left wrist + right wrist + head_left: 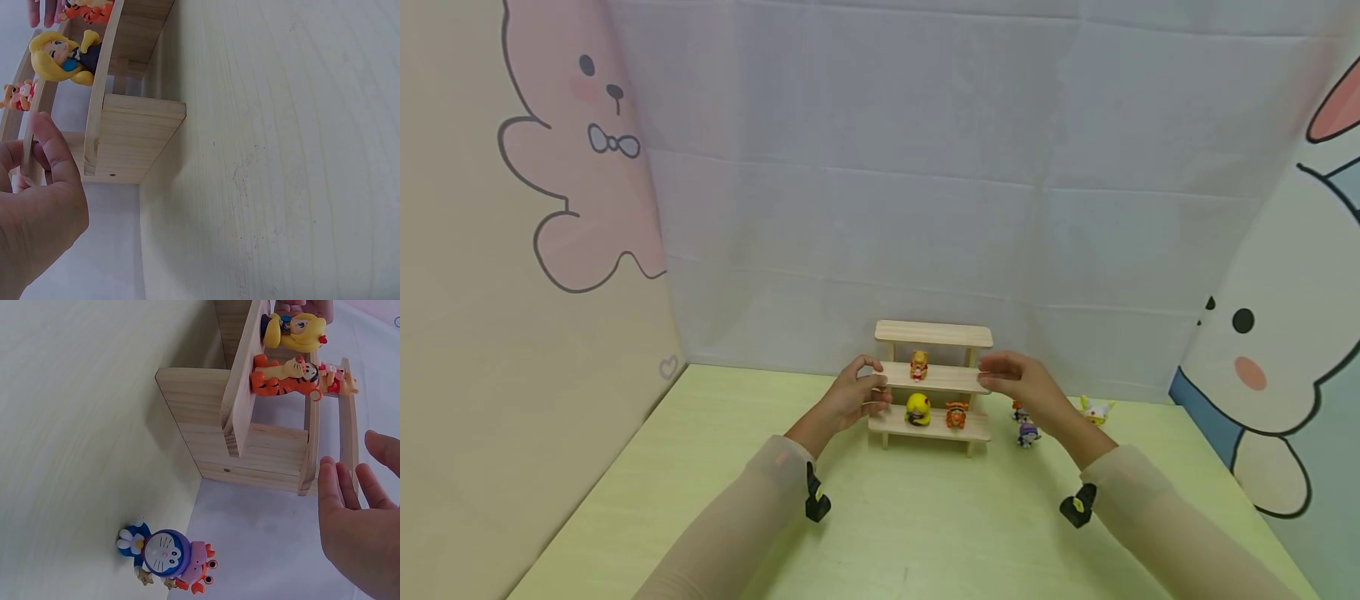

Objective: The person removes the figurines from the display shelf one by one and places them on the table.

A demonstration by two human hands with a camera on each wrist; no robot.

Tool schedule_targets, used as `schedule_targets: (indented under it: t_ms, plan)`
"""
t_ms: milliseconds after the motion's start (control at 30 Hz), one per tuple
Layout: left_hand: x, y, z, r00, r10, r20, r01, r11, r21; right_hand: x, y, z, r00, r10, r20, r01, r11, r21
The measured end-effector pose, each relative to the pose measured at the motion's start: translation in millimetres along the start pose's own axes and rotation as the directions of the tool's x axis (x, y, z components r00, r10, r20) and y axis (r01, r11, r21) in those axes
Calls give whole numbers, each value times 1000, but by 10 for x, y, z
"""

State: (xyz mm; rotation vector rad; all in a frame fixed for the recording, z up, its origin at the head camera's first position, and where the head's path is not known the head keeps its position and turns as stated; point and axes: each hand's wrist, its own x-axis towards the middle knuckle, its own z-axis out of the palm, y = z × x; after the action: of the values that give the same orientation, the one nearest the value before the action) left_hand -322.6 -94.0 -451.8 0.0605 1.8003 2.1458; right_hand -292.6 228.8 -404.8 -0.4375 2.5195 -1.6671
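A three-tier wooden display shelf (pixel 934 334) stands against the back wall. My left hand (pixel 847 398) holds the left end of its middle board, thumb and fingers on either side of the wood in the left wrist view. At the opposite end, my right hand (pixel 365 534) is beside the board with fingers fairly straight and nothing in them. A bear figurine (pixel 918 365) sits on the middle tier. Below it, on the lowest tier, are a yellow-haired doll figurine (pixel 57 57) and an orange tiger figurine (pixel 284 378).
Right of the shelf, on the pale table (pixel 910 525), a blue cat figurine (pixel 164 551) sits close to a red crab figurine (pixel 197 567). Farther right is a white-and-yellow figurine (pixel 1097 410), partly behind the right wrist. A white cloth wall (pixel 850 208) rises behind.
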Motion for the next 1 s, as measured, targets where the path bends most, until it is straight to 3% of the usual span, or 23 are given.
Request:
schedule_targets:
  t_ms: [233, 700, 1000]
  plan:
    - [40, -53, -18, 1000, 10, -4, -10, 1000, 8, 103, -10, 109, 998, 26, 58, -31, 996, 81]
    - [7, -32, 7, 1000, 10, -7, -10, 1000, -1, 367, -74, 340, 985, 0, 171, -22, 991, 130]
    - [16, -39, 17, 1000, 17, -2, -17, 1000, -26, 485, -141, 442, 980, 34, 196, -64, 986, 153]
